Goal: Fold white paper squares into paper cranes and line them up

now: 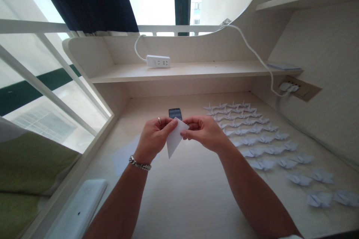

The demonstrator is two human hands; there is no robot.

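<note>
Two bare hands hold a folded white paper (174, 143) in the head view, above the middle of the pale wooden desk (179, 201). The left hand (153, 136) pinches its upper part, thumb on the near face; the right hand (206, 130) has thumb and fingers closed narrowly about the right corner. One pointed end hangs down between them. The step in hand looks like folding or creasing; the next move probably calls for lining up the edges and pressing a fold flat.

Just beyond the hands lies a smartphone (175, 112), its near end hidden. Rows of white origami cranes (263, 164) fill the desk's right side, near the right forearm, which could brush them. Loose white paper (122, 157) lies to the left, partly covered by the left arm. A power strip (158, 61) rests on the shelf (196, 70) behind, well apart from the work.
</note>
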